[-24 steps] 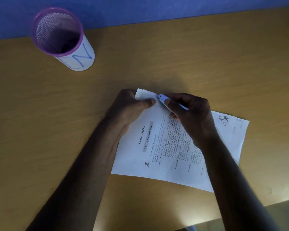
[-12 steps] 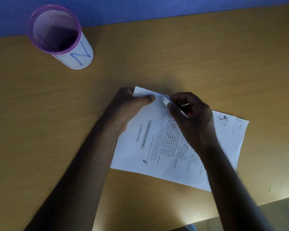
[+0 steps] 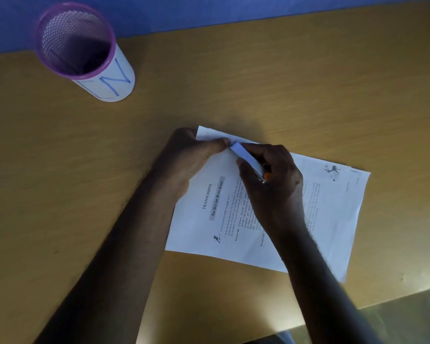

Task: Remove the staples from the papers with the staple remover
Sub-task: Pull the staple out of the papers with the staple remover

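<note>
Staple remover point(image 3: 246, 156) in right hand point(image 3: 271, 180) fingers, tip beside left hand point(image 3: 191, 157) thumb.

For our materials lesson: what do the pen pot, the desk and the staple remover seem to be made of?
Pen pot: perforated mesh, probably metal, purple, with a white paper wrap.
Desk: wood-look laminate, matt, with faint grain.
Staple remover: pale smooth body, probably plastic; the glinting end in the right hand suggests metal.
</note>
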